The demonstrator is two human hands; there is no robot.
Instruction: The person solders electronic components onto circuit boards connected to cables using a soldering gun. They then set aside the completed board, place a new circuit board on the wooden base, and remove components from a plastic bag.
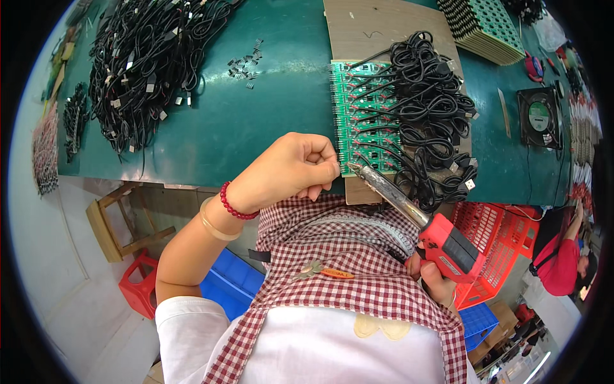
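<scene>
My left hand (300, 165) is closed in a pinch at the near left corner of a green circuit board panel (345, 121). Whatever sits between thumb and forefinger is too small or hidden to make out. My right hand (438, 281) grips the red and black handle of a soldering iron (400, 203). Its metal tip reaches the board's near edge, close to my left fingertips. Pins line the panel's left side. Black cables (425, 109) run from the panel's rows and lie coiled to its right. Beneath the panel is a wooden board (358, 32).
A heap of black USB cables (153, 70) covers the far left table, with small black parts (245, 66) nearer the middle. Stacked green boards (483, 25) stand far right, above a black fan (540, 118). Below the table are a red crate (492, 243) and a red stool (139, 281).
</scene>
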